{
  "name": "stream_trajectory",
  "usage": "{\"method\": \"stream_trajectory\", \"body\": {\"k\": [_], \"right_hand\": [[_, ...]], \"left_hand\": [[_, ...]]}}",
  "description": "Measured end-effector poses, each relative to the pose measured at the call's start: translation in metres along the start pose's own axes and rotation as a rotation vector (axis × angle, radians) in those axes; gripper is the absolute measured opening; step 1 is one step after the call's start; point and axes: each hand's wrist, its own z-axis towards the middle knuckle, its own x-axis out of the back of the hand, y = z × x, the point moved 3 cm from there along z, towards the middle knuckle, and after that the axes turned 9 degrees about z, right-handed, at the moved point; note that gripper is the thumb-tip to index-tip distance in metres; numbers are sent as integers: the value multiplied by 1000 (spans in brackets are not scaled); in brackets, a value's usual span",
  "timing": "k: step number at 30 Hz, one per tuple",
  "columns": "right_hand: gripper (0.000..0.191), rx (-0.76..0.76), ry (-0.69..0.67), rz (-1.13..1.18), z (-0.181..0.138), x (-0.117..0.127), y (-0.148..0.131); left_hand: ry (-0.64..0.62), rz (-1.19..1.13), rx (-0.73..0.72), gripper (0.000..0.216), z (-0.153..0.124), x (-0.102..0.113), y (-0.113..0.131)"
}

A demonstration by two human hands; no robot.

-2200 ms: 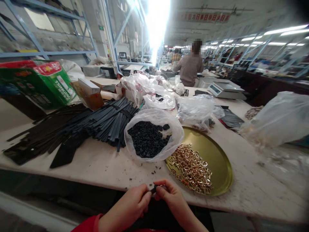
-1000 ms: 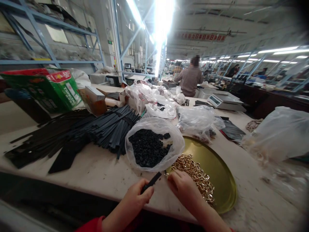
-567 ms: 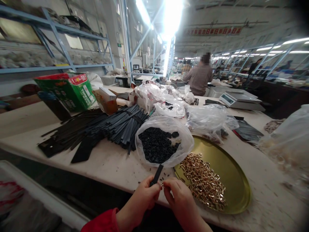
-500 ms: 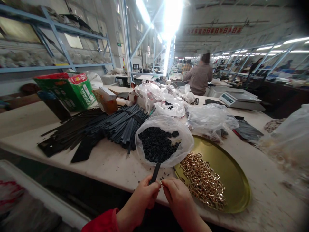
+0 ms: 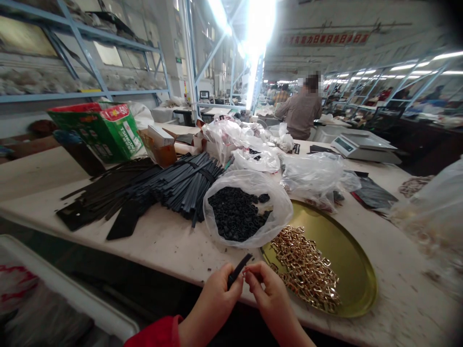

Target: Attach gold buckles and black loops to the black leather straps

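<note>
In my left hand [image 5: 219, 294] a black strap [image 5: 241, 269] is gripped, its free end pointing up and to the right. My right hand [image 5: 269, 291] is closed in a pinch beside that strap, fingertips almost touching my left thumb. Between those fingertips is a small shiny piece [image 5: 246, 272], too small to make out fully. To the right lies a round gold tray [image 5: 352, 262] holding a heap of gold metal buckles [image 5: 307, 270]. Just beyond my hands sits a clear plastic bag [image 5: 280, 212], open at the top, full of small black loops [image 5: 235, 214].
Bundled black strips [image 5: 181, 185] lie at the left, near a green and red carton [image 5: 96, 132]. Clear bags [image 5: 318, 176] crowd the back, with a scale [image 5: 363, 144] behind. A white bin [image 5: 104, 315] stands below the table's left edge. Another person [image 5: 300, 113] is farther off.
The strap's end has tilted down to the right, toward my right hand. Both hands have turned slightly, and the right fingers have curled in more. The view has shifted a little.
</note>
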Motion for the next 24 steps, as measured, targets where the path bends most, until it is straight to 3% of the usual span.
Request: {"method": "stream_trajectory", "body": {"k": [4,15,20,24], "right_hand": [[17,56,5,-34,-1,-2,-7],[30,-386,-113,678,-1,-10,9],[27,-393,-103,912,-4,-19,10],[27,-383,-107,991,-4,-23,4]], "left_hand": [[-33,22,-9,23,0,1,1],[-206,-237,15,28,0,2,-4],[-198,-222,64,32,1,2,-11],[-234,-393,113,42,0,-6,-16]]}}
